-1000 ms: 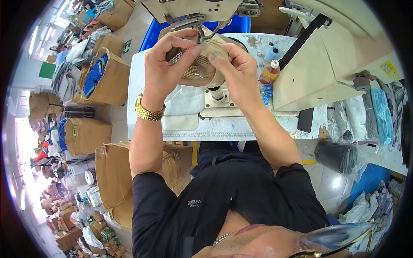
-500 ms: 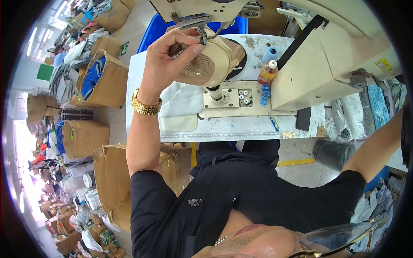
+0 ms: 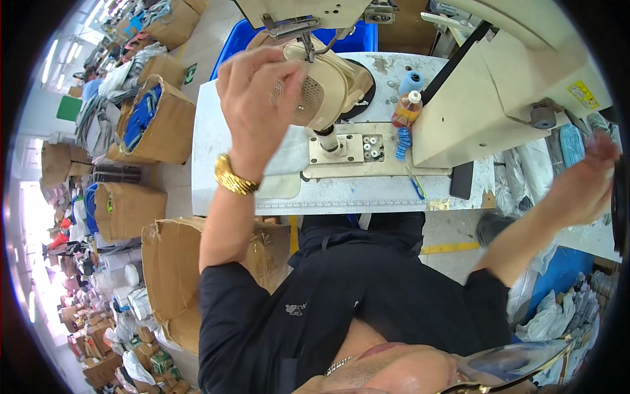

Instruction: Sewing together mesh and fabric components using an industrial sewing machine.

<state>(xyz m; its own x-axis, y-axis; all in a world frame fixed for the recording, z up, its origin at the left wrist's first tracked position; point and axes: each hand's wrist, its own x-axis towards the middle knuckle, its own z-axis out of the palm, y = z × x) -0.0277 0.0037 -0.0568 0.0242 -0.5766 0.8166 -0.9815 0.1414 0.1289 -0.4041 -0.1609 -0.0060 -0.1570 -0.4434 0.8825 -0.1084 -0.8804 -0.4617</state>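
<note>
A beige mesh shoe upper [image 3: 325, 98] sits over the post [image 3: 327, 140] of a post-bed sewing machine [image 3: 472, 105], under its needle and presser foot [image 3: 308, 49]. My left hand [image 3: 256, 98], a gold watch on its wrist, is raised in front of the upper's left side. Its thumb and fingers are apart and slightly blurred, with nothing seen between them. At the far right my right hand [image 3: 581, 187] is beside the black handwheel [image 3: 619, 203]. Motion smears its fingers, so I cannot make out whether they touch the wheel.
On the white table are a blue thread spool [image 3: 411, 82], a white-capped bottle [image 3: 407, 109], a blue ribbed band [image 3: 403, 144], a pen [image 3: 418, 188], a black phone [image 3: 462, 181] and pale fabric [image 3: 279, 186]. A blue bin [image 3: 230, 49] stands behind; cardboard boxes [image 3: 172, 282] stand left.
My left hand has let go of the upper near the needle and moved slightly down and towards me. My right hand has come into view from behind the machine head's right edge.
</note>
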